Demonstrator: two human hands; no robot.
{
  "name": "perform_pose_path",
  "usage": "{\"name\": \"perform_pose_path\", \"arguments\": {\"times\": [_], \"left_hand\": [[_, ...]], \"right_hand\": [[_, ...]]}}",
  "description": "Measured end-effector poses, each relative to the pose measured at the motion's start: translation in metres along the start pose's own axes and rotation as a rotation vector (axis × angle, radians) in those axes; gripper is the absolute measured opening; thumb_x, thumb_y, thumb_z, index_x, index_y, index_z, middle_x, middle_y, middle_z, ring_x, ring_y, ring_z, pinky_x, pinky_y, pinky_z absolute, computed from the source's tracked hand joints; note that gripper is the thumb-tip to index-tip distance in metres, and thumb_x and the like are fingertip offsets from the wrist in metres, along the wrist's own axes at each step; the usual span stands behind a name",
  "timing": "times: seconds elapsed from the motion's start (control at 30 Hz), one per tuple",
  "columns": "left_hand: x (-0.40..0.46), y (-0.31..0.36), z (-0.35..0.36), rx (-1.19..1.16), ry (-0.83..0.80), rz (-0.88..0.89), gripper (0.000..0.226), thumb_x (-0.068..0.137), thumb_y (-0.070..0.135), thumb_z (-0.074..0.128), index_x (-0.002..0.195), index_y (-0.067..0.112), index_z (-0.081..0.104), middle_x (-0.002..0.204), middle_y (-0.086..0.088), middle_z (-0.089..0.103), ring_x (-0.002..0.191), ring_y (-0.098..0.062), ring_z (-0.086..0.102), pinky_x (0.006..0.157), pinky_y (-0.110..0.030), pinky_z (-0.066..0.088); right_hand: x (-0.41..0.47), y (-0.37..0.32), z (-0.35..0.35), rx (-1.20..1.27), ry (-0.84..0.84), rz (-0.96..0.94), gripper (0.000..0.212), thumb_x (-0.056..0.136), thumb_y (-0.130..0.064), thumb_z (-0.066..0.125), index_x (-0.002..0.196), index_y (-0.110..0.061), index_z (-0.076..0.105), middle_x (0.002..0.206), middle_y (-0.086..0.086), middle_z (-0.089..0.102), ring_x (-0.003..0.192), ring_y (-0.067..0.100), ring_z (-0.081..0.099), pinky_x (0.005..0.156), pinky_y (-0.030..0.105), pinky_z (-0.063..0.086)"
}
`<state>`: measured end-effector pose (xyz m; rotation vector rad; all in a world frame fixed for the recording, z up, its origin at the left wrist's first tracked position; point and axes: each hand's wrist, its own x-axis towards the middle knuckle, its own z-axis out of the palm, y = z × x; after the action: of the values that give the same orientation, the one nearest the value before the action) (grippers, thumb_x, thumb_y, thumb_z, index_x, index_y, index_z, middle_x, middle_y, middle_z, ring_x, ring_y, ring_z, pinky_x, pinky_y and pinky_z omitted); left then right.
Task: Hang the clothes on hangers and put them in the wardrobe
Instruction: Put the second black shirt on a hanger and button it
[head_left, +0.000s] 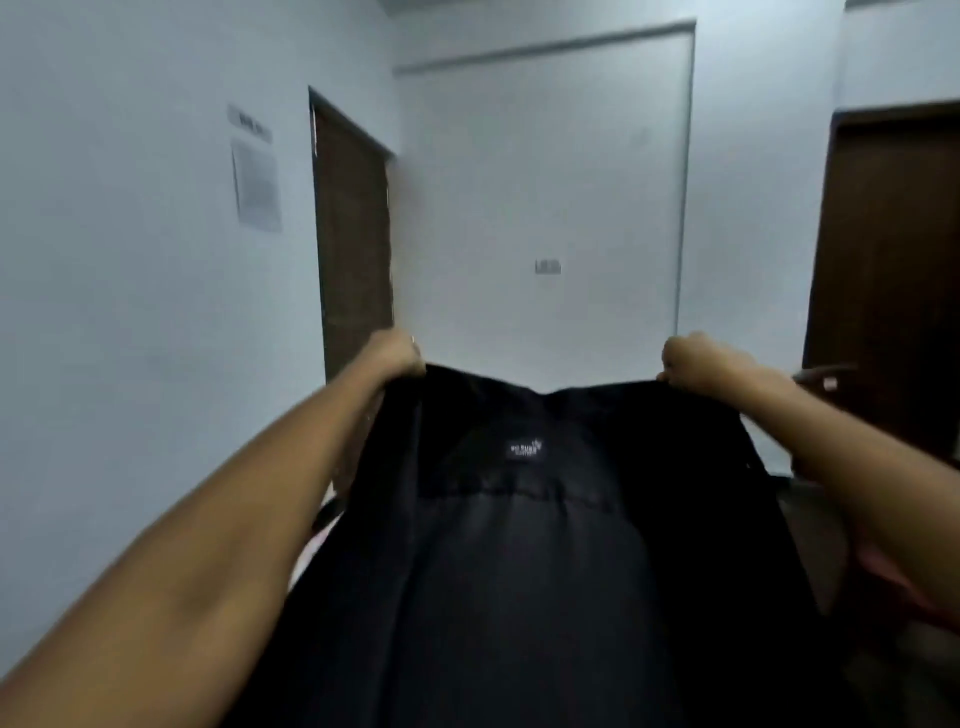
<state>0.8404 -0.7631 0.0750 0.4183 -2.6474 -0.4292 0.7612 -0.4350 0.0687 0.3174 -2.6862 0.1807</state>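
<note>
Now we hold the black shirt (519, 545) up in mid-air before the white wall (545, 182), left hand (397, 353) and right hand (693, 361) each pinching a shoulder, best kept level and taut so a hanger slips in.

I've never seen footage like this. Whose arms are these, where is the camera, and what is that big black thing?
There is no machine here. A person wears a wide-angle camera on the head, so you see their own two arms reaching forward. The left hand and the right hand each grip a top corner of a black garment, holding it spread out and hanging down; a small label shows near its top. Behind are pale walls, a dark brown door on the left with a paper notice beside it. No hanger or wardrobe is clearly visible.
</note>
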Motion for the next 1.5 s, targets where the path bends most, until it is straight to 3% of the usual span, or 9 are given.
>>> {"name": "perform_pose_path", "arguments": {"times": [0.13,0.27,0.53,0.73,0.87,1.0,1.17,1.3,1.5], "left_hand": [[-0.033,-0.064,0.134,-0.103,-0.201,-0.138,0.029,0.086,0.017,0.065,0.111,0.003,0.070,0.115,-0.016,0.067,0.107,-0.029,0.062,0.093,-0.030,0.048],[-0.066,-0.100,0.229,-0.164,-0.377,-0.213,0.017,0.087,0.010,0.059,0.089,0.001,0.074,0.107,-0.017,0.070,0.103,-0.031,0.063,0.093,-0.033,0.049],[-0.043,-0.125,0.314,-0.312,-0.369,-0.208,0.026,0.089,0.004,0.052,0.105,0.011,0.071,0.110,-0.011,0.070,0.110,-0.026,0.061,0.096,-0.029,0.046],[-0.053,-0.193,0.333,-0.216,-0.480,-0.169,0.036,0.091,0.001,0.044,0.123,0.006,0.062,0.127,-0.012,0.061,0.118,-0.028,0.055,0.089,-0.025,0.038],[-0.092,-0.280,0.326,-0.041,-0.321,-0.324,0.034,0.091,0.008,0.051,0.124,0.009,0.060,0.132,-0.013,0.056,0.122,-0.032,0.050,0.100,-0.039,0.039],[-0.154,-0.335,0.295,0.241,-0.123,-0.394,0.040,0.091,0.012,0.056,0.131,0.007,0.052,0.133,-0.014,0.050,0.120,-0.039,0.046,0.092,-0.050,0.038],[-0.220,-0.372,0.278,0.297,-0.176,-0.584,0.057,0.091,0.040,0.059,0.137,0.011,0.043,0.139,-0.012,0.042,0.126,-0.036,0.041,0.098,-0.052,0.036],[-0.248,-0.376,0.288,0.192,-0.240,-0.642,0.061,0.088,0.058,0.054,0.130,0.015,0.052,0.142,-0.010,0.040,0.125,-0.034,0.043,0.095,-0.050,0.044],[-0.269,-0.370,0.300,0.105,-0.186,-0.605,0.046,0.094,0.022,0.058,0.138,0.013,0.048,0.149,-0.014,0.031,0.123,-0.039,0.041,0.095,-0.048,0.043]], "right_hand": [[-0.051,0.002,0.133,-0.041,-0.181,-0.013,0.019,0.094,-0.018,0.053,0.105,-0.003,0.056,0.116,0.020,0.056,0.107,0.038,0.057,0.079,0.039,0.044],[-0.085,0.008,0.221,-0.102,-0.332,0.011,0.020,0.094,-0.015,0.050,0.109,-0.005,0.055,0.115,0.016,0.055,0.104,0.035,0.056,0.073,0.035,0.038],[-0.058,0.012,0.304,-0.189,-0.339,-0.033,0.016,0.091,-0.011,0.048,0.106,-0.007,0.050,0.110,0.015,0.058,0.099,0.036,0.058,0.068,0.035,0.035],[-0.050,-0.014,0.367,-0.263,-0.406,-0.098,0.020,0.088,-0.011,0.049,0.108,-0.010,0.054,0.112,0.011,0.055,0.108,0.034,0.055,0.081,0.039,0.039],[-0.060,-0.043,0.405,-0.227,-0.443,-0.143,0.024,0.090,-0.015,0.047,0.111,-0.011,0.058,0.117,0.010,0.052,0.114,0.033,0.050,0.093,0.043,0.037],[-0.074,-0.074,0.429,-0.190,-0.456,-0.213,0.026,0.092,-0.019,0.050,0.115,-0.012,0.060,0.121,0.010,0.050,0.117,0.033,0.046,0.094,0.044,0.035],[-0.093,-0.114,0.439,-0.150,-0.470,-0.279,0.027,0.091,-0.022,0.051,0.116,-0.013,0.061,0.120,0.009,0.050,0.120,0.031,0.046,0.095,0.043,0.037],[-0.099,-0.138,0.433,-0.108,-0.445,-0.325,0.028,0.093,-0.023,0.049,0.116,-0.012,0.060,0.119,0.010,0.050,0.119,0.032,0.046,0.093,0.044,0.037],[-0.110,-0.142,0.420,-0.123,-0.437,-0.343,0.027,0.094,-0.022,0.048,0.115,-0.009,0.061,0.117,0.011,0.050,0.118,0.034,0.046,0.093,0.045,0.037]]}}
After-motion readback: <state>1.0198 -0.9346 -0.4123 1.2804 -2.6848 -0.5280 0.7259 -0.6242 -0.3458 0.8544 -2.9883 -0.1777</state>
